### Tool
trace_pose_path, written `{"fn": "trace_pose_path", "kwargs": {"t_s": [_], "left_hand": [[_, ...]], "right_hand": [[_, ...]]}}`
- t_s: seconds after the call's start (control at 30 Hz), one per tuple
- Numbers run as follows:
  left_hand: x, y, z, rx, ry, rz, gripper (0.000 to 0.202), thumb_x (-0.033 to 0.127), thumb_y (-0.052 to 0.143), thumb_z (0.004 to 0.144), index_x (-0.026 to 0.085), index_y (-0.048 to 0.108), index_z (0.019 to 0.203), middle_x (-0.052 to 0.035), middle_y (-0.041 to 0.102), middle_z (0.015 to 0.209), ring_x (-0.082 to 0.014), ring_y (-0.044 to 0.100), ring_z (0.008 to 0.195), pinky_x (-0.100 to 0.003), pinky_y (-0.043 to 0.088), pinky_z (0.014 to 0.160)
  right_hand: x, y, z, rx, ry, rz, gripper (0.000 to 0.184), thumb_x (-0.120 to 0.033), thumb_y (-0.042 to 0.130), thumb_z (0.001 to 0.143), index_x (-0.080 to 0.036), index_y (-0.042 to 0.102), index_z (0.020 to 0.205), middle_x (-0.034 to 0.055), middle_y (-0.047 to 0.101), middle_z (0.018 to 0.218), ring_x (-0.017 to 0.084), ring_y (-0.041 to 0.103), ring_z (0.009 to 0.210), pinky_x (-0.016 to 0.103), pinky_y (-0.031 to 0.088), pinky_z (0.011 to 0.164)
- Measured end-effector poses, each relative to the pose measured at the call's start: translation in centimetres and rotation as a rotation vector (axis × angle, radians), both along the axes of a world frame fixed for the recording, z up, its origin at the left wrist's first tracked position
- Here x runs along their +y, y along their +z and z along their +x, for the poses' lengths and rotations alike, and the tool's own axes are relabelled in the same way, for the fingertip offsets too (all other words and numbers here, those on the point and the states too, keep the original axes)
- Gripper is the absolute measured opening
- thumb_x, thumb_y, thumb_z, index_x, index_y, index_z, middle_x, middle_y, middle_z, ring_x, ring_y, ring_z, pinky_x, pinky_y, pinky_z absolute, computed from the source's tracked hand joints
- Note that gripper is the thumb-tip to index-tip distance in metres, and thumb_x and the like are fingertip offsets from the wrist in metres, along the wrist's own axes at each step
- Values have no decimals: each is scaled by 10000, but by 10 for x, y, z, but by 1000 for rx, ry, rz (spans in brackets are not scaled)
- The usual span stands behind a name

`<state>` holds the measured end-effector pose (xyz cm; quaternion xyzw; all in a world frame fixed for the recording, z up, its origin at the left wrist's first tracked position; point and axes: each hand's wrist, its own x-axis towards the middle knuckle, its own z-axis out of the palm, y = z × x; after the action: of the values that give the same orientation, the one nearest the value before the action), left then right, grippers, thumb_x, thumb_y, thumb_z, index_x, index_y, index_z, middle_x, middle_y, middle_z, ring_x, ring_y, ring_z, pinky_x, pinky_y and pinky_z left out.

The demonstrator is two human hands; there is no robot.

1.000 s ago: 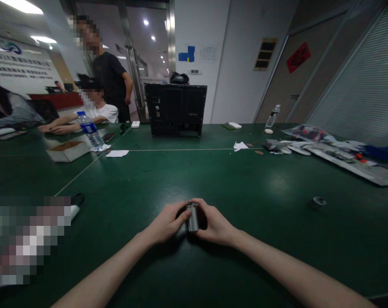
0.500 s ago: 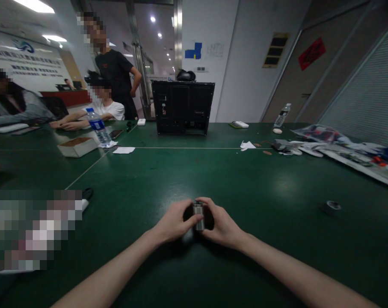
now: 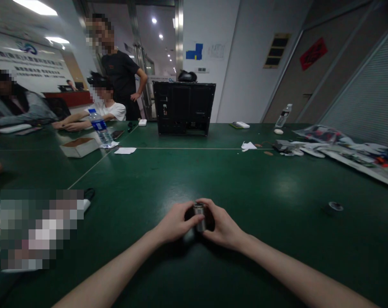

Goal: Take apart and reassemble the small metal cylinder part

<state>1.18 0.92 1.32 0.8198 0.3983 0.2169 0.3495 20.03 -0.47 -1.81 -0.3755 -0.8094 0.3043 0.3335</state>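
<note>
A small silvery metal cylinder (image 3: pixel 200 224) stands roughly upright in front of me, just above or on the green table (image 3: pixel 194 179). My left hand (image 3: pixel 178 222) is closed on its left side, thumb across the front and fingers reaching behind. My right hand (image 3: pixel 225 226) grips the right side, with the index finger curled over near the top rim and the thumb low at the front. The cylinder's top shows a rim with a darker middle. Its back and lower part are partly hidden by my fingers.
A dark round piece with a pale rim (image 3: pixel 335 207) lies to the right. Further back are a black monitor-like box (image 3: pixel 185 109), a water bottle (image 3: pixel 100 128), an open cardboard box (image 3: pixel 79 147) and clutter (image 3: pixel 350 149). Several people are at the left; a blurred-out item lies nearby.
Both hands keep their grip on the cylinder, whose top rim shows more clearly now. The view has shifted slightly. The standing person has moved a little to the right.
</note>
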Motion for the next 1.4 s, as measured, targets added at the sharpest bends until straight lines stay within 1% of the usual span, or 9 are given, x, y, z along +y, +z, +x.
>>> {"fn": "trace_pose_path", "kwargs": {"t_s": [0.1, 0.27, 0.43, 0.63, 0.77, 0.9, 1.0, 1.13, 1.4], "left_hand": [[2, -1, 1, -25, 0, -33, 281, 371, 493, 894, 135, 602, 1001, -63, 658, 967, -203, 589, 852, -280, 432, 783], [6, -5, 0, -104, -38, -130, 324, 389, 472, 901, 132, 602, 1050, -66, 651, 990, -210, 584, 882, -290, 429, 802], [7, -3, -1, -148, -87, -200, 342, 402, 460, 906, 139, 595, 1077, -65, 639, 1033, -215, 573, 929, -299, 421, 838], [5, -2, -2, -104, -72, -166, 360, 419, 465, 894, 141, 592, 1083, -72, 639, 1031, -226, 573, 927, -315, 427, 845], [3, 1, 0, -46, -21, -117, 346, 401, 542, 846, 151, 586, 1081, -75, 631, 1054, -228, 567, 934, -321, 425, 852], [2, 3, 2, -4, 33, -101, 305, 395, 591, 810, 154, 601, 997, -54, 638, 963, -205, 569, 858, -285, 443, 771], [2, 1, 3, -11, 54, -103, 276, 387, 598, 807, 147, 605, 942, -38, 633, 891, -182, 565, 791, -262, 439, 712], [3, -2, 3, -11, 50, -101, 270, 383, 581, 819, 140, 610, 935, -38, 634, 870, -175, 563, 766, -257, 434, 692], [4, -1, 1, -16, -2, -95, 329, 407, 528, 852, 136, 619, 1017, -65, 653, 930, -206, 572, 828, -293, 439, 763]], "right_hand": [[0, 1, 1, 18, 4, 9, 654, -104, 615, 671, -206, 352, 1261, 63, 565, 1083, 173, 572, 904, 284, 463, 802], [1, 3, 2, 21, 20, 2, 616, -145, 610, 713, -193, 353, 1270, 69, 571, 1069, 161, 579, 852, 270, 470, 748], [0, 5, 4, 34, 44, 16, 627, -162, 630, 708, -195, 360, 1274, 63, 567, 1068, 154, 574, 846, 258, 467, 736], [-1, 4, 2, 50, 35, 27, 591, -174, 626, 707, -202, 377, 1242, 44, 572, 1026, 137, 570, 799, 239, 465, 701], [-1, 3, 2, 60, 22, 21, 599, -151, 618, 681, -203, 374, 1226, 45, 571, 1026, 142, 571, 815, 238, 465, 706], [-1, 3, 1, 49, 1, 34, 583, -162, 617, 679, -204, 377, 1208, 39, 576, 993, 147, 572, 810, 247, 461, 714], [-1, 3, 2, 35, -15, 30, 575, -170, 620, 678, -206, 381, 1199, 40, 580, 989, 148, 574, 801, 254, 462, 716], [-1, 1, 2, 11, -29, 27, 583, -190, 635, 672, -201, 383, 1198, 51, 583, 1005, 159, 577, 813, 271, 467, 734], [-2, 3, 2, 12, -27, 15, 590, -180, 634, 667, -200, 392, 1205, 68, 580, 1056, 177, 584, 862, 294, 479, 763]]}}
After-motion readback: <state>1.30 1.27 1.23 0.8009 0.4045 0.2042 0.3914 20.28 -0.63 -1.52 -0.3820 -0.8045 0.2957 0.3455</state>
